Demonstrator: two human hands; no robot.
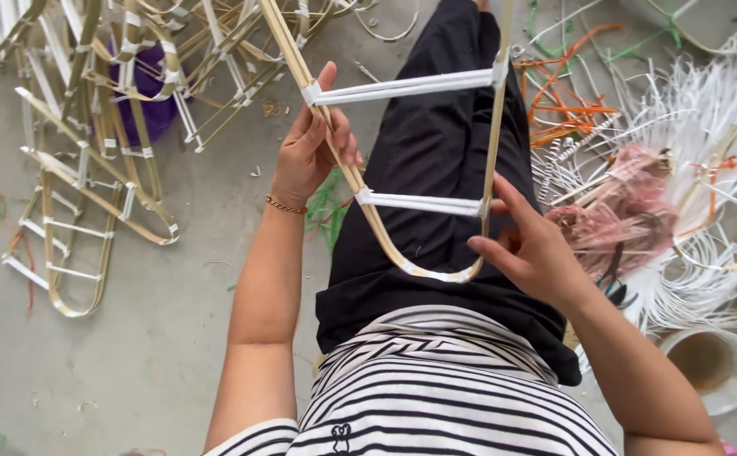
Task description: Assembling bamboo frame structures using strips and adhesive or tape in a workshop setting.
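Head view: left hand point(311, 150) wrapped around the left rail of a bamboo frame point(436, 272), fingers curled tight on the strip, gold bracelet point(285, 205) at the wrist. Right hand point(527, 247) half open, fingertips touching the frame's right rail near the lower white rung point(419, 203); a firm grip there cannot be told. Frame is a U-shaped loop, curved end near, held over the lap above black trousers point(436, 152), upper rung point(406, 86) farther out. Striped shirt point(436, 397) nearest. Far left on the concrete floor point(149, 338), a pile of finished frames point(90, 169) over a purple thing point(151, 93). Right: white strips point(706, 127), orange strips point(567, 110), pink bundle point(630, 207), cup point(710, 363) near right.
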